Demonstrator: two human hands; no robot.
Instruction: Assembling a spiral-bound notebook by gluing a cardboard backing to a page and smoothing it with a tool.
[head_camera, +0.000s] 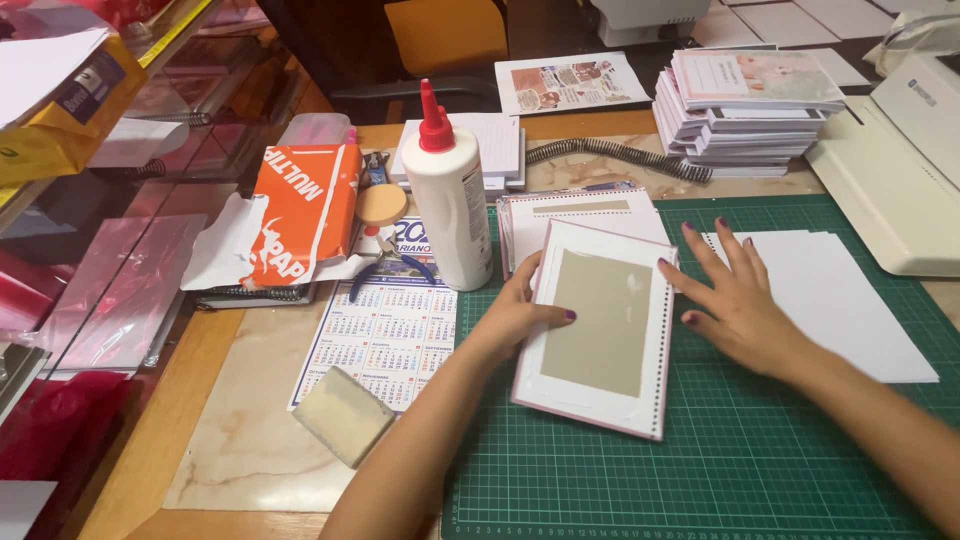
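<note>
Both hands are on the notebook cover (600, 330) sitting mid-frame on the green cutting mat (760, 450). Left hand (520, 315) grips the cover's left edge, thumb laid over the top and fingers tucked under as far as I can see. Right hand (735, 300) is flat and spread, fingertips touching the right edge where the row of punched holes runs, not gripping anything.

Cover is pink-edged with a white sheet and a grey-brown board panel in the middle, and that panel looks a bit shiny in patches, so probably wet glue. Big white glue bottle (450, 195) with a red nozzle stands just to the upper left, touching nothing. More covers (590, 215) lie right behind, loose white sheets (840, 300) to the right.

What could go sideways imo: if that shine is glue, a thumb resting on it smears it or prints the white border. Uneven pressure from the flat hand could shift the panel off-centre or trap a bubble, and any squeeze-out could stick the cover to the mat
</note>
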